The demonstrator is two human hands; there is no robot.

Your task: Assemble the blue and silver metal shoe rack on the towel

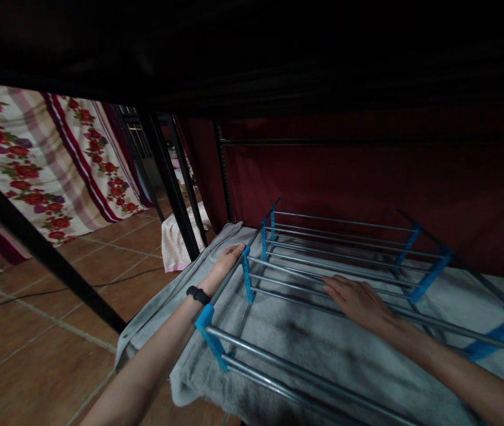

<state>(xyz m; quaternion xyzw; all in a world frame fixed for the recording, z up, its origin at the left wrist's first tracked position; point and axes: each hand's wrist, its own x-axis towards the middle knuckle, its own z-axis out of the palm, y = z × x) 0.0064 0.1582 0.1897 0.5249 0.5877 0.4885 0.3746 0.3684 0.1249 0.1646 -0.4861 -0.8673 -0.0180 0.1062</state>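
A rack of silver metal tubes and blue plastic joints lies across a grey blanket. With a black band on the wrist, my left hand is closed round the dark side pole of the rack, its fingertips beside a blue joint. My right hand is over one of the middle tubes, with its fingers close together and closed on it. The underside of that hand is hidden.
Low overhead hangs a dark surface, carried by black metal posts. A dark red cloth covers the back. At left are a floral curtain, a tiled floor and a thin cable. A pale cloth hangs behind the posts.
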